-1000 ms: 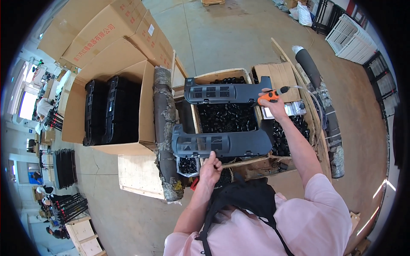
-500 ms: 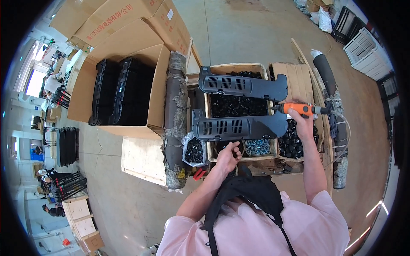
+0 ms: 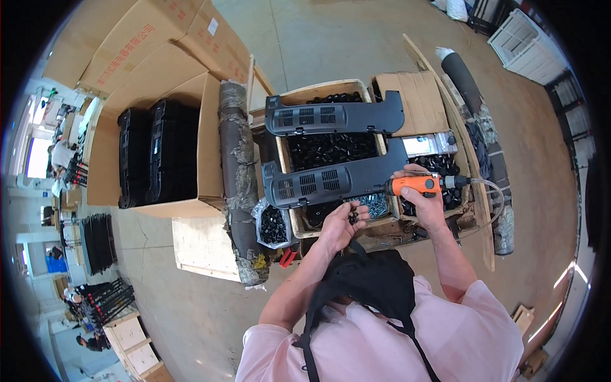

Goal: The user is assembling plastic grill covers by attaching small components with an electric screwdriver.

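Watching from afar through the head camera, I saw the person's right hand [image 3: 421, 197] wrapped around an orange pneumatic screwdriver [image 3: 404, 185], its hose [image 3: 498, 186] trailing off to the right. The bit pointed left at the near edge of a dark ventilated panel [image 3: 347, 178]; whether the two touched, I could not tell. The left hand [image 3: 337, 226], palm up and fingers half curled, grasped small dark pieces [image 3: 353, 214] just below the panel. That panel lay slightly tilted across the near part of a wooden bin [image 3: 282, 149], overhanging its left edge, while a matching second panel [image 3: 366, 117] spanned the far part. Black plastic parts [image 3: 331, 148] filled the bin between them, and silvery screws [image 3: 377, 205] sat in its near right corner. Outside the bin's near left corner I saw a clear bag of small black parts [image 3: 273, 226] and a red-handled tool [image 3: 288, 257]. Farther left, beyond a padded post [image 3: 238, 153], an open cardboard box [image 3: 210, 140] held black moulded pieces [image 3: 173, 153].
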Tool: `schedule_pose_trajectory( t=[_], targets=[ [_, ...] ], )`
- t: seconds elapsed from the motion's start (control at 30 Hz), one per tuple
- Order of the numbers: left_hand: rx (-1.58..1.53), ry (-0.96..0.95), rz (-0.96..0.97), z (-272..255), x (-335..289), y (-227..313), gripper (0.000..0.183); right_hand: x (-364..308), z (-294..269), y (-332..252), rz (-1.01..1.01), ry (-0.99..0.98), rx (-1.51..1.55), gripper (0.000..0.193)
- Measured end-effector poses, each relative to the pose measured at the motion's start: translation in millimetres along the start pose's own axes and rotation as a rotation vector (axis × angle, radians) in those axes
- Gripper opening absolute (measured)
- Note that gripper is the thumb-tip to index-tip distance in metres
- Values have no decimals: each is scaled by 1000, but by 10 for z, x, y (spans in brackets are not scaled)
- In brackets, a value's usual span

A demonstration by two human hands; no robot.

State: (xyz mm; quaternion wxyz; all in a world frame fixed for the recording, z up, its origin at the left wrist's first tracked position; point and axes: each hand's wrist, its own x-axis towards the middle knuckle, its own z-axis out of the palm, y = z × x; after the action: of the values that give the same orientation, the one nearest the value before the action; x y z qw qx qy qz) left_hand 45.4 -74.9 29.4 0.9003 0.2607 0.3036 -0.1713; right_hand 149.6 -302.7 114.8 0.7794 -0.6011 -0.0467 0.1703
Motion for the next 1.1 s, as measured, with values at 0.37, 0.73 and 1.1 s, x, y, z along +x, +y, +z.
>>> schedule_pose_trajectory(
  t=[0.37,0.73,1.1],
  targets=[
    [-34,-69,37,104,317,-375,24,-227,-360,-3,-30,45,25,54],
    [-72,123,91,355,449,-515,25,-329,-403,32,-53,-84,-52,53],
    [-52,118,92,446,518,-528,25,-307,-393,24,-86,-46,-75,54]
  ],
)
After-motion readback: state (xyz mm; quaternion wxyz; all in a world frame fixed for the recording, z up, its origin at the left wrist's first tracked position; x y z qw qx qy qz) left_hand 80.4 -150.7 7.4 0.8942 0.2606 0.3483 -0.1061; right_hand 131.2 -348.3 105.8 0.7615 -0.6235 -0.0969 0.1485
